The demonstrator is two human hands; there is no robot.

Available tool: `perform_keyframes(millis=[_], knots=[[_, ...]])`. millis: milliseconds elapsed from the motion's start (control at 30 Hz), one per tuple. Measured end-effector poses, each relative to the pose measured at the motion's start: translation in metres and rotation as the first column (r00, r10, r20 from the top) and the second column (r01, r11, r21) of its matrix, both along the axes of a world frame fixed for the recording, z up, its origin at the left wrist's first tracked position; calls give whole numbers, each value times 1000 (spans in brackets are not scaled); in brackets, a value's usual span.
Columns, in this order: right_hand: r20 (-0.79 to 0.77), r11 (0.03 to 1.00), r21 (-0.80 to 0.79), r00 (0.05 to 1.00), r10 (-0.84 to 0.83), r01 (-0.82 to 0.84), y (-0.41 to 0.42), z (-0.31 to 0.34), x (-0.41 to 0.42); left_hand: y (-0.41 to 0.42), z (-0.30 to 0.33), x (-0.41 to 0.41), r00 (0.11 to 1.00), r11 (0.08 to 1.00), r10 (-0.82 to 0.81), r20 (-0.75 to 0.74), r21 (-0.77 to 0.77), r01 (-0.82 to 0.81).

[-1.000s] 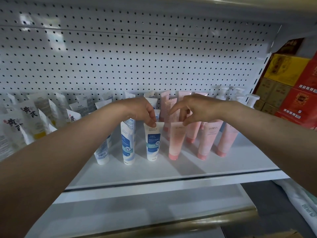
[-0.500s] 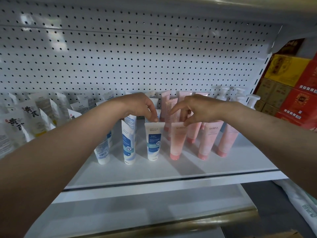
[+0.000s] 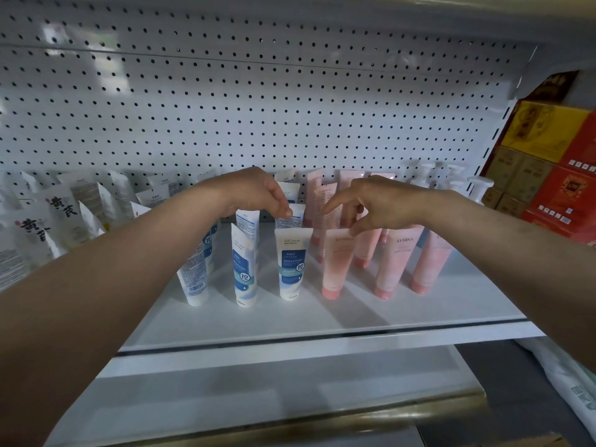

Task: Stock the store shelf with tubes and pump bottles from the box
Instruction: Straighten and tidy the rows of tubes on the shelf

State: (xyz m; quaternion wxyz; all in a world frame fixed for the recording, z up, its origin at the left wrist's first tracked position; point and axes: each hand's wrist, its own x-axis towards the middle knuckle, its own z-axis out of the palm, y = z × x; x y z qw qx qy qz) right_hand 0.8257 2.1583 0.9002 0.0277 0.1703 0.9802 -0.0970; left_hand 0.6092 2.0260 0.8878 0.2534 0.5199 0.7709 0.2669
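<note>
The front blue-and-white tube [image 3: 292, 264] stands cap-down on the white shelf [image 3: 322, 321], and everything else is placed from it. Just right of it stands the front pink tube [image 3: 337, 262], with more pink tubes [image 3: 395, 262] in a row further right and behind. Left of it stand two more blue-and-white tubes [image 3: 245, 269], and beyond those a cluster of white tubes with black lettering [image 3: 61, 217]. Above it, the left hand [image 3: 254, 193] hovers with fingers curled down, fingertips at the crimped top of a blue-and-white tube in the row behind; whether it pinches that tube or only touches it I cannot tell. The right hand [image 3: 374, 203] hovers up and to the right, fingers loosely curled, thumb touching the top edge of the front pink tube, gripping nothing that shows. The step looks like straightening and spacing the rows. The next move probably calls for light nudges at the tube tops, since these tall tubes could tip easily. White pump bottles [image 3: 477, 188] stand far right at the back, against the pegboard [image 3: 258, 108]. The supply box is not in view.
</note>
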Motion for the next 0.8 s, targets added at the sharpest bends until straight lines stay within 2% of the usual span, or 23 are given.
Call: perform_keyframes(millis=[267, 433, 533, 600, 667, 800], knots=[[-28, 1000, -30, 1000, 0, -1, 11, -7, 1, 5, 1, -1, 999, 998, 43, 19, 39, -44], [-31, 994, -105, 999, -28, 25, 17, -8, 3, 11, -2, -3, 996, 993, 88, 24, 78, -90], [-164, 988, -137, 982, -95, 73, 20, -7, -1, 16, -2, -2, 994, 991, 102, 29, 80, -104], [-323, 972, -211, 932, -166, 100, 27, -10, -9, 21, 0, -2, 994, 993, 109, 19, 51, -110], [-403, 956, -256, 882, -242, 146, 36, -13, -20, 27, 3, -1, 993, 993, 116, -19, 4, -116], [-348, 941, -237, 884, -313, 240, 51, -19, -36, 38, 9, 8, 985, 983, 93, -148, -143, -115]])
